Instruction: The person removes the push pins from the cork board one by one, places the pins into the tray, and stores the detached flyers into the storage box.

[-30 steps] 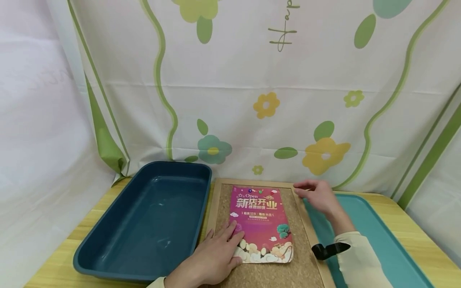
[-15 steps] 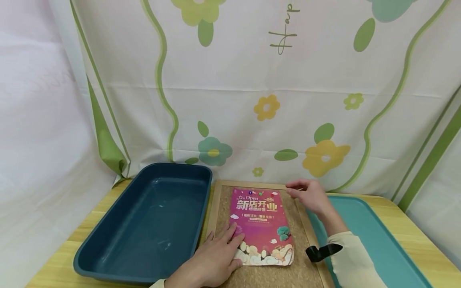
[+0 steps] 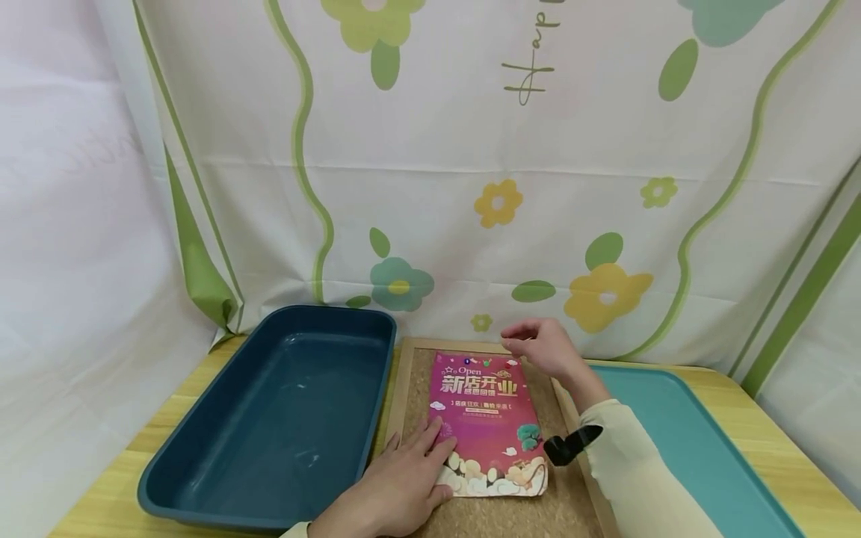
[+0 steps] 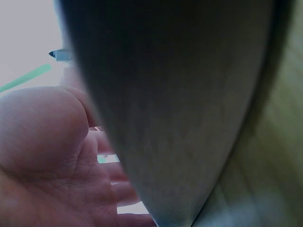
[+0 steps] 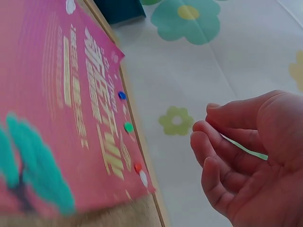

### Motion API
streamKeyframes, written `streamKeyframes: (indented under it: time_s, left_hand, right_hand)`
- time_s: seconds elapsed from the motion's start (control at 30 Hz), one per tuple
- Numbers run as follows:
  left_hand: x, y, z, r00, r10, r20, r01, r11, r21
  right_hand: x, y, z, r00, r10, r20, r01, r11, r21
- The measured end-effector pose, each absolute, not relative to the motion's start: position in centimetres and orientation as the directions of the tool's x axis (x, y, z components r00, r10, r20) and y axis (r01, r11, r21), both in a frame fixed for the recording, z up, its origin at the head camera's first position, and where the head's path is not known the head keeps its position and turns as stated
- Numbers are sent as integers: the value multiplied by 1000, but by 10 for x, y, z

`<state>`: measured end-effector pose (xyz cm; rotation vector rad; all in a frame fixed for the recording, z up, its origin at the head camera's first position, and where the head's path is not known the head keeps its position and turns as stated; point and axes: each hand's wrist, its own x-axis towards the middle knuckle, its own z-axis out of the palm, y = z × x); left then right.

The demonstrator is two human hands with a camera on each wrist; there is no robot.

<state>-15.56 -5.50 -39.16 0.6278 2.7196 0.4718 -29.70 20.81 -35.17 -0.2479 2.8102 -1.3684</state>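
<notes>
Left hand (image 3: 401, 478) rests flat, released, on the poster (image 3: 479, 441); right hand (image 3: 546, 350), loosely curled and free, hovers near the corkboard's (image 3: 554, 515) far edge.
Poster lies on the corkboard, bare cork at either side; blue tub (image 3: 289, 418) close left, teal tray (image 3: 699, 441) right.

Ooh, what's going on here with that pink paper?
A person has a pink poster on a framed corkboard. Their left hand rests on the poster's lower left part. A blue pin, a green pin and a red pin sit along its far edge. The right hand hovers near that edge, fingers loosely curled, with nothing seen in them. A dark blue tub stands to the left and a teal tray to the right.
</notes>
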Motion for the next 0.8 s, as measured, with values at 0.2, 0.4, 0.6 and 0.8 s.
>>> streamKeyframes:
  time_s: [0.2,0.4,0.6,0.8]
  left_hand:
    - [-156,-55,-392,-855,468,-223,369,852,371]
    - [-156,-55,-394,-854,469,-226,371,853,368]
    - [-157,-55,-393,-854,467,-229,368,854,368]
    - [-156,-55,-392,-854,471,-221,375,852,365]
  right_hand:
    - [-307,185,-356,-990,-139,19,-94,556,-826]
    - [-313,167,-361,-993,-121,-11,-59,561,-826]
    - [-318,157,-369,-994,-103,-44,-22,569,-822]
    - [-321,154,-375,-995,-88,-54,-10,602,-798]
